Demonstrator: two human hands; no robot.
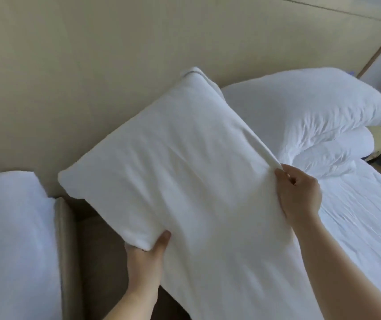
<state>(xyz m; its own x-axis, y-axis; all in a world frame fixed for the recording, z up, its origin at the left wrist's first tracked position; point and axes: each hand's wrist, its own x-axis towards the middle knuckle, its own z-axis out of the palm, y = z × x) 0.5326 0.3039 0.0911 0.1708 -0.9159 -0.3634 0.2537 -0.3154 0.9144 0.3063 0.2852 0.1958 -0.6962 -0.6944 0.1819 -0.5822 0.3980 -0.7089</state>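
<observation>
pillow (173,169) held up, tilted, betw. hands, over bed (369,215) edge. L hand (146,252) clamps near corner; R hand (300,195) pinches case hem. Best, I judge: pull hem taut, shake fill into far corners.

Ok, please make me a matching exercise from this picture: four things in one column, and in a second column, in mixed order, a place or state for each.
1. left hand
2. right hand
3. stacked pillows
4. held pillow

a. held up by both hands
b. pinches the held pillow's right edge
c. lying on the bed, at the right
d. grips the held pillow's lower left corner

Pairs: 1-d, 2-b, 3-c, 4-a
</observation>
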